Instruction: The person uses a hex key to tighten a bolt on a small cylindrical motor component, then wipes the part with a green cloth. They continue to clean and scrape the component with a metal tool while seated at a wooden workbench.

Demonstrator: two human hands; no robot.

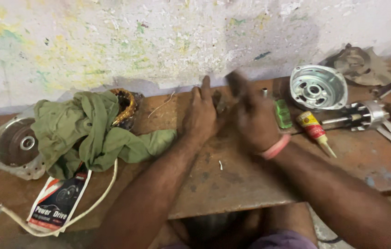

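Observation:
My left hand [200, 115] rests on the rusty metal work plate [232, 184], fingers together and pointing toward the wall. My right hand [250, 117], blurred by motion and wearing a pink wristband, is close beside it. A small dark part [220, 103] sits between the two hands; which hand grips it is unclear. A short metal pin [264, 92] stands just past my right hand.
A green cloth [85, 133] covers a copper-wound stator [124, 106] at left, beside a round motor end cover [13, 147], a white cord [108, 186] and a printed packet [59, 205]. At right lie a green lighter [283, 114], a glue tube [313, 129], an aluminium housing [317, 87] and a rotor shaft [356, 117].

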